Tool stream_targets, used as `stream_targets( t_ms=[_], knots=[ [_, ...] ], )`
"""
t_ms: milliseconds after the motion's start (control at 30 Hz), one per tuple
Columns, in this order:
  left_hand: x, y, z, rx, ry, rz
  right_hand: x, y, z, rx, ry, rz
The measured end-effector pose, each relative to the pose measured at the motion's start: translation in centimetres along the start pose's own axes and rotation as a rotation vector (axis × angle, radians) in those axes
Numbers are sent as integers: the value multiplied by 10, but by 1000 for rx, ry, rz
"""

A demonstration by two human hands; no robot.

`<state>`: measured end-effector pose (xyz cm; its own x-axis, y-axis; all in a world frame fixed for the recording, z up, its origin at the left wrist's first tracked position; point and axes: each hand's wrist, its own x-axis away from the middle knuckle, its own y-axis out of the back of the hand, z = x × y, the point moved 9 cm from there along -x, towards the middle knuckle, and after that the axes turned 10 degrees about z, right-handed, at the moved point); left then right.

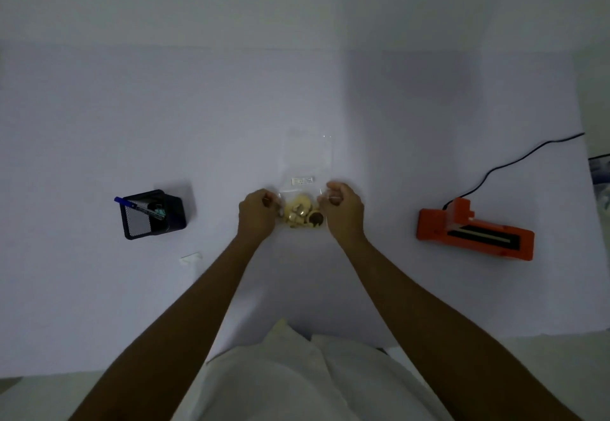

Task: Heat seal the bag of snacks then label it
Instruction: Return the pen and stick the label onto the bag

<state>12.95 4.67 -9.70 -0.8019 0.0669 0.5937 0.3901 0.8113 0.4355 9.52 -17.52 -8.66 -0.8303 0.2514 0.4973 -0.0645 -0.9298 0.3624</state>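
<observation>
A pale table (99,143) fills most of the head view, with wide bare room on its far half and along the near left. Both bare forearms reach in from the bottom edge to a clear bag of snacks (305,186) lying flat at the table's middle. The left hand (257,214) and right hand (343,211) have their fingers curled and pinched on the bag's two sides, flanking the pale snacks (298,214) heaped at its near end. A small white label (302,180) sits on the bag just beyond them; its print is too small to read. The orange heat sealer (475,234) rests well to the right, its black cord (515,164) running off toward the right edge. A black mesh pen holder (153,214) stands well apart on the left.
</observation>
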Motion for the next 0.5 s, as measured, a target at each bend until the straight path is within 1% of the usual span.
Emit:
stream_targets(
  t_ms=[100,200,367,433,500],
  knots=[
    [-19,12,-17,-40,13,-38,-32,-6,15,27,23,35],
    [-29,13,-17,-101,40,-39,-48,-13,16,47,9,73],
    [-20,14,-16,-153,86,-54,-30,-7,6,-26,1,50],
    [-6,14,-25,-214,48,-75,-14,3,4,-33,10,18],
    [10,7,-45,-296,-67,-74,4,19,0,-48,6,-34]
  ],
)
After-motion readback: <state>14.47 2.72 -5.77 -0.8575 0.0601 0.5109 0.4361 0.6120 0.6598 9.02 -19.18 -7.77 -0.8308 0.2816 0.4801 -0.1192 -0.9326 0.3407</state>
